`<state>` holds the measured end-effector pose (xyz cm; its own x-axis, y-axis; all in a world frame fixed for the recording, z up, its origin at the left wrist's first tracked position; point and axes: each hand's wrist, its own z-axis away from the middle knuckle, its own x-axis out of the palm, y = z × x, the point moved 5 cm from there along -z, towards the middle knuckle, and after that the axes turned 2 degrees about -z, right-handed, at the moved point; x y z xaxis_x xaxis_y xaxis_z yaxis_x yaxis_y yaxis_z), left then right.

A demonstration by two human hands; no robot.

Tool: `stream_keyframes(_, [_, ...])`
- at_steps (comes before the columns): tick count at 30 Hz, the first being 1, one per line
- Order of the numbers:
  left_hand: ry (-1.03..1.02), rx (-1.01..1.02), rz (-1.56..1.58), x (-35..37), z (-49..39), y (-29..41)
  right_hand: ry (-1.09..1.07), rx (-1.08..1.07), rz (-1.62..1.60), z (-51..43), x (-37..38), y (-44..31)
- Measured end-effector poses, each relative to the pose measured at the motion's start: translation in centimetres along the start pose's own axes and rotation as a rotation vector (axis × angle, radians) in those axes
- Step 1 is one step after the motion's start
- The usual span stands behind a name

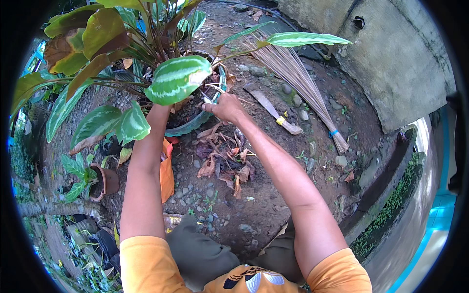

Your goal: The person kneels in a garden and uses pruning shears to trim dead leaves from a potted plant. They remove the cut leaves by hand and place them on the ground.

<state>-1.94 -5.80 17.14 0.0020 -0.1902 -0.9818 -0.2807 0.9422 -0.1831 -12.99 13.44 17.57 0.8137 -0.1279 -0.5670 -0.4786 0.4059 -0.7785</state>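
A large potted plant with striped green leaves [179,78] stands before me in a round green pot [190,126]. My right hand [228,108] is at the pot's right rim, thumb and fingers closed on a pale dry stalk [207,99]. My left forearm [148,150] reaches up to the pot's left side. A broad leaf covers my left hand, so its fingers and anything in them are hidden. Brown withered leaves [227,161] lie heaped on the soil just below the pot. An orange bag [167,172] stands beside my left forearm.
A machete [265,102] with yellow binding lies right of the pot. Beyond it rests a stick broom [296,77] tied in blue. A concrete slab [392,66] leans at the upper right, above a mossy ledge [392,205]. A small clay pot [109,181] lies tilted at left.
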Motion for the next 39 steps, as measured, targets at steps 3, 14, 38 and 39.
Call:
stream_keyframes(3, [-0.019, 0.045, -0.054, 0.3, -0.4, -0.1, 0.066, -0.009, 0.014, -0.4, 0.7, -0.5])
stream_keyframes(14, [0.017, 0.060, -0.056, 1.1, -0.3, -0.1, 0.128, -0.062, -0.041, -1.7, 3.1, -2.0])
stream_keyframes(38, [0.076, -0.035, 0.098, 0.6, -0.8, -0.7, 0.083, -0.063, -0.031, -3.0, 4.0, -1.6])
stream_keyframes(39, [0.078, -0.040, 0.097, 0.5, -0.7, -0.7, 0.074, -0.042, -0.024, -2.8, 3.8, -1.8])
